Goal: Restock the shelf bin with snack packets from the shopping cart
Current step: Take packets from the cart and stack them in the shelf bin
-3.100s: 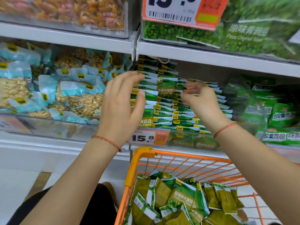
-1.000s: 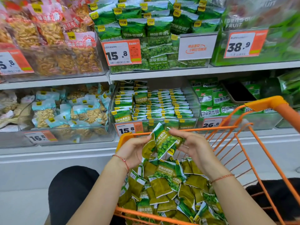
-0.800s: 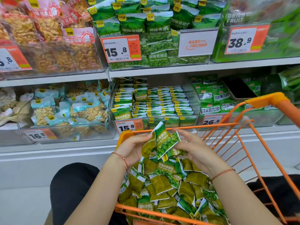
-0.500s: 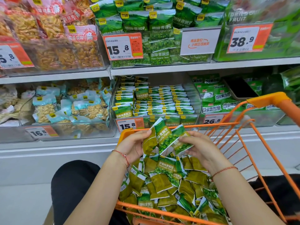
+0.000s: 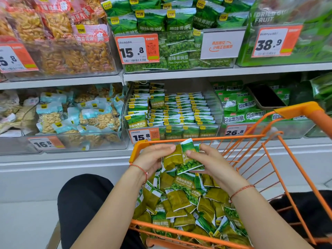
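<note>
Fingers (image 5: 166, 147) of the left hand (image 5: 152, 159) curl over the top edge of a small bunch of green snack packets (image 5: 181, 159), thumb tucked behind, while the right hand (image 5: 208, 162) grips the same bunch from the other side, its thumb pressed on the front packet. The bunch sits above the front end of the orange shopping cart (image 5: 296, 110), just under the rim nearest the shelf.

Down inside the cart lies a loose heap of more packets (image 5: 179, 200), olive backs and green pea-printed fronts mixed together, some face up, some flipped.

Straight ahead, on the lower shelf, the clear shelf bin (image 5: 218, 112) holds neat rows of the same garlic-flavour packets standing on edge, with a taller stack at its left side. A 15.8 price tag (image 5: 143, 136) hangs on its front wall. To its left a clear bin (image 5: 124, 141) holds pale blue nut packs; to its right another bin (image 5: 269, 130) holds bright green bags, tagged 26.8. On the shelf above sit larger green pea bags (image 5: 172, 22) and orange snack bags (image 5: 59, 33).
</note>
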The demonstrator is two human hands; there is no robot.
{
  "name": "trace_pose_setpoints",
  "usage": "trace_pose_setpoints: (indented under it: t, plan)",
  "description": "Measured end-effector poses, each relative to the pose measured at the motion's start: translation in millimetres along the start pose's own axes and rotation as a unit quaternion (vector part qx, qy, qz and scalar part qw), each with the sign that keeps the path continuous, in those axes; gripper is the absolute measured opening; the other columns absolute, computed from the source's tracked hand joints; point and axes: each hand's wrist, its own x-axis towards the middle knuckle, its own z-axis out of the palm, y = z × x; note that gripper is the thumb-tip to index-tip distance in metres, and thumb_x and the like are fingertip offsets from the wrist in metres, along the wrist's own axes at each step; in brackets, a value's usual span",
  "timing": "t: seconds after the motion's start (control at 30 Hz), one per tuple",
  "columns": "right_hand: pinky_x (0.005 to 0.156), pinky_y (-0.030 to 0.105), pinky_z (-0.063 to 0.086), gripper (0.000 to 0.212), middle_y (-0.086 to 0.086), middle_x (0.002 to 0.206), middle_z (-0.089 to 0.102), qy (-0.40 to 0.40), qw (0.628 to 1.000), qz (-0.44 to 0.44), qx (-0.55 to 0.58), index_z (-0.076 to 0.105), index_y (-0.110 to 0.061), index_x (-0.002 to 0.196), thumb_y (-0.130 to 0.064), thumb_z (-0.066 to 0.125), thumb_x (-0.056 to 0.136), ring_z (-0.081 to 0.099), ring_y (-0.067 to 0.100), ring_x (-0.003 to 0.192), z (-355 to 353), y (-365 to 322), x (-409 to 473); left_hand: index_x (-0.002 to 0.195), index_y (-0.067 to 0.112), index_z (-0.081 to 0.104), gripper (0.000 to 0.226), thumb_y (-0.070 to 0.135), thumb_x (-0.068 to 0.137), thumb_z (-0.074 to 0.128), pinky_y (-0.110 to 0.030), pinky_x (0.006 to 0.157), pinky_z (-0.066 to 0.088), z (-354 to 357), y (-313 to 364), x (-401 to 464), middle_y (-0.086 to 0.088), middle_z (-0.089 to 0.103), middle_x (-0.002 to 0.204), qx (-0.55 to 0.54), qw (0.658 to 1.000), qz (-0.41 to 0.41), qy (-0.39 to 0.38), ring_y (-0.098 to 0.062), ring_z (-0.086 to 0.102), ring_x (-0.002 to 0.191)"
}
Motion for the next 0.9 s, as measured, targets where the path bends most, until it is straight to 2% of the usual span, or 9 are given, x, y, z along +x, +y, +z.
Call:
trace_pose_setpoints:
  t: [0.1, 0.23, 0.33, 0.43, 0.5, 0.57, 0.7, 0.83, 0.9]
  plan:
    - [0.1, 0.053, 0.044, 0.097, 0.005, 0.149, 0.035, 0.042, 0.999, 0.03, 0.012, 0.024, -0.008, 0.148, -0.038, 0.077, 0.072, 0.041, 0.025, 0.132, -2.2, 4.7, 4.1, 0.106, 0.013, 0.067, 0.024, 0.013, 0.082, 0.069, -0.031, 0.073, 0.055, -1.6, -2.9, 5.2, -0.006, 0.07, 0.088, 0.014, 0.99, 0.081, 0.111, -0.017, 0.068, 0.077]
    - [0.071, 0.039, 0.059, 0.084, 0.014, 0.142, 0.041, 0.025, 0.994, 0.073, 0.072, 0.022, -0.007, 0.147, -0.022, 0.072, 0.081, 0.049, 0.029, 0.124, -1.4, 6.4, 5.1, 0.098, 0.018, 0.064, 0.019, 0.009, 0.083, 0.07, -0.025, 0.074, 0.049, 9.2, -4.0, 0.8, 0.008, 0.047, 0.064, 0.101, 0.907, 0.335, 0.234, -0.005, 0.051, 0.065]
    - [0.065, 0.034, 0.058, 0.071, 0.01, 0.139, 0.043, 0.002, 0.991, 0.07, 0.113, 0.028, -0.007, 0.141, -0.017, 0.069, 0.084, 0.05, 0.023, 0.12, 2.4, 7.2, 4.9, 0.101, 0.033, 0.052, 0.04, 0.01, 0.078, 0.075, -0.015, 0.076, 0.05, 28.1, -13.6, -8.2, 0.01, 0.049, 0.066, 0.262, 0.834, 0.441, 0.203, 0.005, 0.058, 0.078]
    - [0.076, 0.045, 0.057, 0.029, 0.015, 0.116, 0.057, -0.007, 0.989, 0.056, 0.14, 0.046, -0.006, 0.114, -0.01, 0.06, 0.088, 0.058, 0.022, 0.1, 2.4, 6.2, 5.4, 0.114, 0.035, 0.045, 0.049, 0.023, 0.077, 0.075, -0.009, 0.09, 0.043, 39.8, -23.7, -11.4, 0.014, 0.056, 0.082, 0.342, 0.815, 0.458, 0.097, 0.01, 0.056, 0.101]
    - [0.069, 0.041, 0.057, 0.01, 0.01, 0.082, 0.063, 0.001, 0.982, 0.044, 0.182, 0.047, -0.009, 0.094, -0.003, 0.054, 0.09, 0.063, 0.017, 0.073, -1.2, 2.9, 3.6, 0.118, 0.037, 0.043, 0.045, 0.033, 0.081, 0.067, -0.009, 0.094, 0.039, 40.8, -25.4, -14.0, 0.014, 0.06, 0.09, 0.351, 0.823, 0.442, 0.064, 0.007, 0.055, 0.109]
    - [0.06, 0.035, 0.057, 0.014, 0.006, 0.074, 0.065, 0.009, 0.972, 0.028, 0.231, 0.046, -0.009, 0.089, -0.003, 0.058, 0.089, 0.065, 0.015, 0.066, -4.0, -1.3, 1.7, 0.12, 0.037, 0.042, 0.041, 0.028, 0.087, 0.063, -0.012, 0.095, 0.04, 38.8, -23.6, -15.3, 0.013, 0.065, 0.095, 0.31, 0.845, 0.429, 0.077, 0.004, 0.056, 0.11]
    - [0.072, 0.04, 0.059, 0.021, 0.008, 0.088, 0.067, 0.003, 0.971, 0.011, 0.241, 0.046, -0.011, 0.092, -0.008, 0.065, 0.086, 0.066, 0.018, 0.081, -5.2, -3.2, 1.4, 0.122, 0.037, 0.043, 0.058, 0.002, 0.083, 0.068, -0.014, 0.096, 0.044, 31.4, -18.4, -10.5, 0.012, 0.056, 0.119, 0.257, 0.877, 0.387, 0.124, 0.002, 0.052, 0.115]
    - [0.085, 0.043, 0.055, 0.022, -0.001, 0.099, 0.063, -0.014, 0.979, -0.003, 0.202, 0.048, -0.019, 0.09, -0.009, 0.067, 0.084, 0.061, 0.009, 0.094, -3.2, -2.1, 1.0, 0.135, 0.031, 0.035, 0.07, 0.012, 0.08, 0.074, -0.017, 0.106, 0.033, 21.0, -16.8, -3.3, 0.011, 0.043, 0.138, 0.212, 0.926, 0.295, 0.102, 0.001, 0.039, 0.13]
    - [0.084, 0.042, 0.055, 0.038, 0.004, 0.124, 0.049, -0.022, 0.979, -0.002, 0.203, 0.047, -0.02, 0.112, -0.012, 0.07, 0.083, 0.049, 0.015, 0.116, -1.2, -1.6, 0.9, 0.14, 0.025, 0.034, 0.073, 0.014, 0.079, 0.073, -0.023, 0.106, 0.034, 18.9, -13.5, -2.0, 0.005, 0.042, 0.141, 0.176, 0.949, 0.243, 0.099, -0.006, 0.041, 0.129]
